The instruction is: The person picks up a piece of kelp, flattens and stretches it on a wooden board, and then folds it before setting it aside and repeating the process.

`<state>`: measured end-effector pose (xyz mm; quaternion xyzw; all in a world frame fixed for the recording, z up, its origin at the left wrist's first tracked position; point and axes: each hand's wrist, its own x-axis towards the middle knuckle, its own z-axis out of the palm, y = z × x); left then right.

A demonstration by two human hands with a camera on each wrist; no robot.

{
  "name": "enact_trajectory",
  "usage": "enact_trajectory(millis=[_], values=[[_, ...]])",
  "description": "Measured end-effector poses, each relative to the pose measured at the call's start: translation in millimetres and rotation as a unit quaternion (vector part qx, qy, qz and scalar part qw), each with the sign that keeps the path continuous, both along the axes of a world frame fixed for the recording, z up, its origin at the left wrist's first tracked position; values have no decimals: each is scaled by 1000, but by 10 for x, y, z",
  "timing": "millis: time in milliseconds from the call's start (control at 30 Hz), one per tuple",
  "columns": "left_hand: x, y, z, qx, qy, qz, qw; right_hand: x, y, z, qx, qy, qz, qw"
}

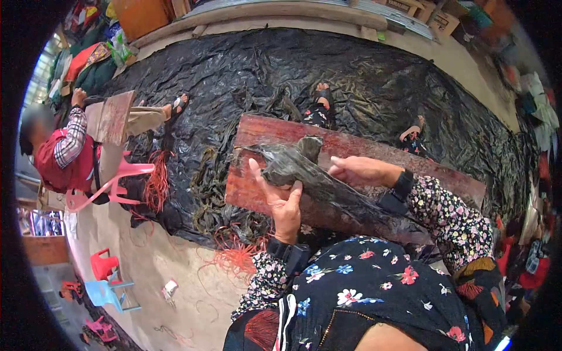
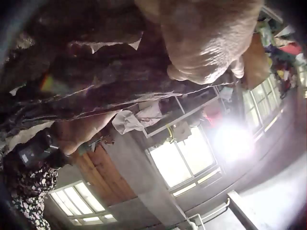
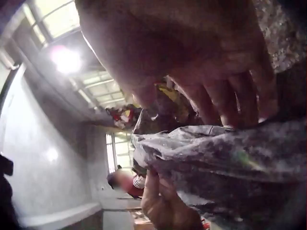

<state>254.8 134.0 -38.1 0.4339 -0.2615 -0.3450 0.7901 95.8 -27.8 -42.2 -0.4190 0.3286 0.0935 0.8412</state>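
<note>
Across the reddish board [image 1: 380, 146], a dark strip [image 1: 328, 180]; around, black sheet [image 1: 216, 70], red strands [image 1: 233, 258].

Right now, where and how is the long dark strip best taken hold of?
I would pinch the dark strip at its bunched end, coming from the left, where the left hand is: there its folds look thick, while the rest trails out flatter along the red board.
</note>
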Motion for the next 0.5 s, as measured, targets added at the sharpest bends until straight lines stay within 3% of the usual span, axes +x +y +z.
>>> enact_trajectory(millis=[133, 167, 200, 267, 333, 433, 500], values=[[5, 87, -173, 59, -70, 10, 996, -61, -39, -147, -44, -58, 49, 996], [-19, 113, -205, 84, -116, 36, 989, -33, 15, -183, -41, -68, -28, 996], [-62, 194, -219, 84, -118, 37, 989, -18, 26, -180, -40, -70, -28, 996], [-184, 334, -278, 59, -72, -21, 995, -1, 35, -168, -146, -110, -98, 978], [-255, 344, -303, 24, -77, -38, 996, 38, 89, -129, -177, -105, -99, 973], [-241, 199, -126, 116, -218, -39, 968, 69, 174, -104, -200, -169, -135, 956], [-236, 143, -91, 126, -178, -61, 974, 73, 159, -74, -262, -194, -146, 934]])
